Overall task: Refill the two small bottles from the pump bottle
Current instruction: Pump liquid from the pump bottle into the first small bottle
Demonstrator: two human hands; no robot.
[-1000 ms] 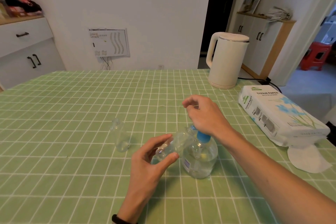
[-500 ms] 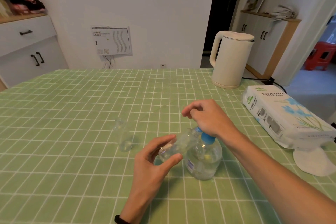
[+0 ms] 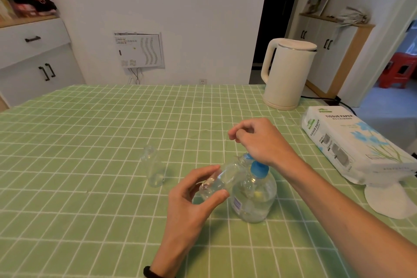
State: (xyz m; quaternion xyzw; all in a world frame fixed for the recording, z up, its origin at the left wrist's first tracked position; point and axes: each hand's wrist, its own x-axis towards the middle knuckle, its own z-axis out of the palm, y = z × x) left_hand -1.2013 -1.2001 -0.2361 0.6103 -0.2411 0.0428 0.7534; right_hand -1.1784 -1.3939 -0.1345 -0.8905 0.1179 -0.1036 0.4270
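Two grips: the left grip (image 3: 191, 201) and the right grip (image 3: 259, 140). Two small clear bottles: the held small bottle (image 3: 222, 179), tilted in the left grip, and the standing small bottle (image 3: 154, 170), left of that grip and apart from it. One pump bottle (image 3: 255, 196) with a blue collar, just right of the left grip, under the right grip. One cream kettle (image 3: 287, 73), beyond the right grip. One tissue paper pack (image 3: 352, 142), right of the right grip. One loose white sheet (image 3: 388, 198) at its near end. One worktop (image 3: 90, 165) under a green checked cloth.
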